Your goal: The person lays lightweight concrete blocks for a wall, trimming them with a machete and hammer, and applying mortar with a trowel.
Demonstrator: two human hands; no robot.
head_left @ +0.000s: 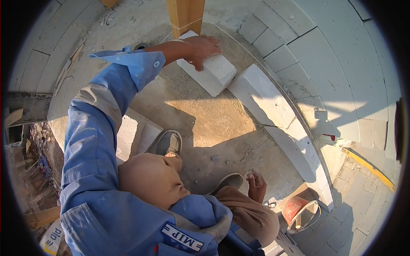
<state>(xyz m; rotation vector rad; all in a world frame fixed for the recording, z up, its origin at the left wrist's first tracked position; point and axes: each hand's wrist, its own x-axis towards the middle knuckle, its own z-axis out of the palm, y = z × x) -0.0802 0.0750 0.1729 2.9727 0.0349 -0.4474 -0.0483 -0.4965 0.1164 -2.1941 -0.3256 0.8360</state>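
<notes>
My left hand (204, 48) reaches forward and lies on top of a white block (220, 70), its fingers stretched out and the thumb apart toward the near side. The block rests on the dusty floor at an angle, close to the foot of a wooden post (185, 17). My right hand (256, 187) hangs low beside my right knee. Its fingers are loosely bent and apart, with nothing visible in them. Adjoining the block's right corner, a row of white blocks (265, 96) curves along a thin line toward the right knee.
A red bucket (294, 207) lies tilted to the right of my knee. A yellow level-like bar (370, 170) leans at far right, near the grey block wall (324, 64). Another white block (132, 134) stands by my left shoe (169, 143). Rubble and a printed sack (52, 239) are at lower left.
</notes>
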